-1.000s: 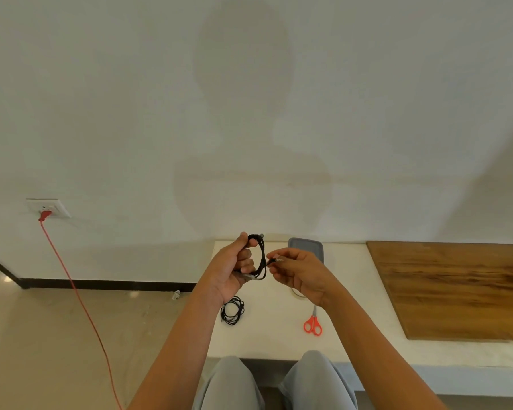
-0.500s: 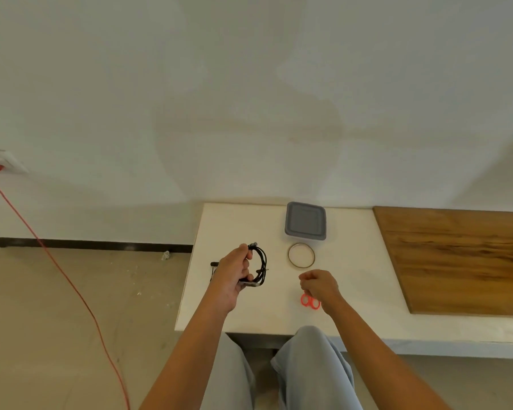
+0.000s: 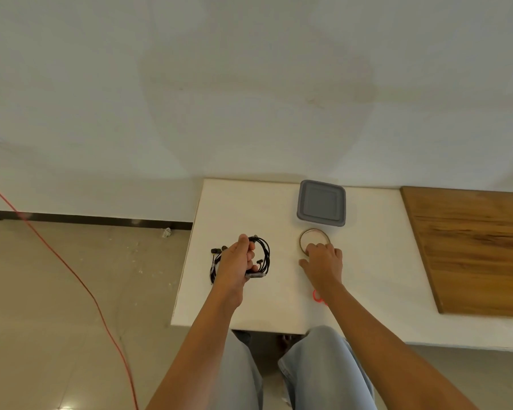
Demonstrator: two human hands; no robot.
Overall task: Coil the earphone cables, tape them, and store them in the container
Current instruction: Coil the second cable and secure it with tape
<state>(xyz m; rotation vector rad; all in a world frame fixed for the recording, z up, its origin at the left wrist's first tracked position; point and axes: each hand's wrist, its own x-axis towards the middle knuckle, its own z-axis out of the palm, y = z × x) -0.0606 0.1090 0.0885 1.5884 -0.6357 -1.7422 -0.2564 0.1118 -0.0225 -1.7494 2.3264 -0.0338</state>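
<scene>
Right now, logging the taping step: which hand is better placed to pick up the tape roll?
Right. The right hand is at the near edge of the tape roll and holds nothing, while the left hand grips the coiled earphone cable.

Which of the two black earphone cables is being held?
The looped cable on the right, gripped by the left hand. The other cable lies on the table, left of it.
</scene>
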